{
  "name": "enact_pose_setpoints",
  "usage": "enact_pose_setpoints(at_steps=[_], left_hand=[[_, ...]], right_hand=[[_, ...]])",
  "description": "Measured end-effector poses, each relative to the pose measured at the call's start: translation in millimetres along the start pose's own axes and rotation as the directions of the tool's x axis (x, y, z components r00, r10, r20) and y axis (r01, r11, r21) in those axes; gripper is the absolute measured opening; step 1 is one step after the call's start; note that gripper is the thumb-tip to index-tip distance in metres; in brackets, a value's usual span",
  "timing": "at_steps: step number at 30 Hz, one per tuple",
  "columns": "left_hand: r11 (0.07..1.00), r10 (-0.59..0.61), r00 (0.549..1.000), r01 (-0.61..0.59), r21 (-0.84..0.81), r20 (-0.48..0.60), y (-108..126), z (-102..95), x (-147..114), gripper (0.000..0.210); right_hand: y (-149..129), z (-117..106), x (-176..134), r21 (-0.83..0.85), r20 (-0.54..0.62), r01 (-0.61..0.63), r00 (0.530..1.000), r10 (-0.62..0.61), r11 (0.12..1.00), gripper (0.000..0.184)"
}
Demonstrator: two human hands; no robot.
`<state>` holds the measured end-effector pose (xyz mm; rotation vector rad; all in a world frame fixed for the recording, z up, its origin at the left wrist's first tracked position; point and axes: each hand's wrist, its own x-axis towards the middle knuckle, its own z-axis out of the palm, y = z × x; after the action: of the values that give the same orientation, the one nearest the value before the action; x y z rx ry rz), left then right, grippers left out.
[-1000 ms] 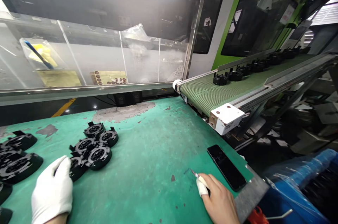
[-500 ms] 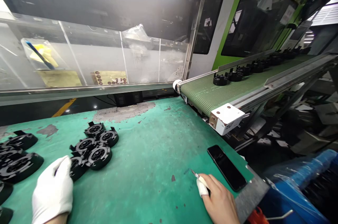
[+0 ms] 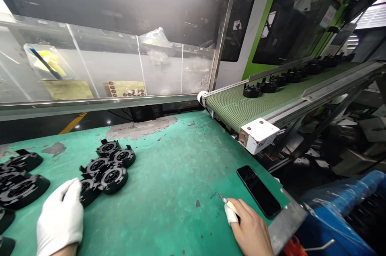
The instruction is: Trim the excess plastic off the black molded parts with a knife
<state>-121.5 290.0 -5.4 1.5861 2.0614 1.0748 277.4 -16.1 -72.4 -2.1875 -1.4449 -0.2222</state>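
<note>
My left hand (image 3: 61, 214), in a white glove, has its fingers closed at the left edge of a black round plastic part (image 3: 89, 192). The glove hides where they meet. This part sits against several similar ones, such as the part (image 3: 113, 179) to its right, on the green bench top. At the lower right, my right hand (image 3: 251, 224) is bare except for a white cover on the thumb. It grips a small craft knife (image 3: 223, 198), whose pointed metal tip sticks out to the upper left; most of the handle is hidden.
A black phone (image 3: 259, 191) lies right of my right hand. More black parts (image 3: 22, 189) stand at the far left. Behind the bench corner, a green conveyor belt (image 3: 232, 105) carries a row of similar parts. A blue plastic-lined container (image 3: 340, 216) is at lower right.
Both hands stay where they were. The parts on the conveyor have shifted very slightly toward the bench.
</note>
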Motion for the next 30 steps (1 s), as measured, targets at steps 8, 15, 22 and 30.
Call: enact_pose_setpoints(at_steps=[8, 15, 22, 30], left_hand=[[1.000, -0.003, 1.000, 0.003, -0.001, -0.001, 1.4, -0.7, -1.6, 0.064], [1.000, -0.004, 1.000, 0.004, 0.010, 0.005, 4.9, -2.3, -3.6, 0.063], [1.000, -0.013, 1.000, 0.013, 0.001, 0.003, 4.3, -1.9, -2.1, 0.062], [1.000, 0.000, 1.000, 0.001, -0.004, 0.008, 0.4, -0.6, -0.8, 0.062]], right_hand=[[1.7, -0.4, 0.7, -0.007, 0.030, 0.005, 1.000, -0.005, 1.000, 0.029], [2.9, 1.4, -0.3, -0.010, 0.011, 0.038, 0.999, -0.038, 0.999, 0.029], [2.3, 1.0, 0.0, -0.002, 0.037, 0.026, 0.999, -0.025, 1.000, 0.029], [0.0, 0.2, 0.5, 0.020, 0.015, 0.006, 1.000, -0.006, 1.000, 0.031]])
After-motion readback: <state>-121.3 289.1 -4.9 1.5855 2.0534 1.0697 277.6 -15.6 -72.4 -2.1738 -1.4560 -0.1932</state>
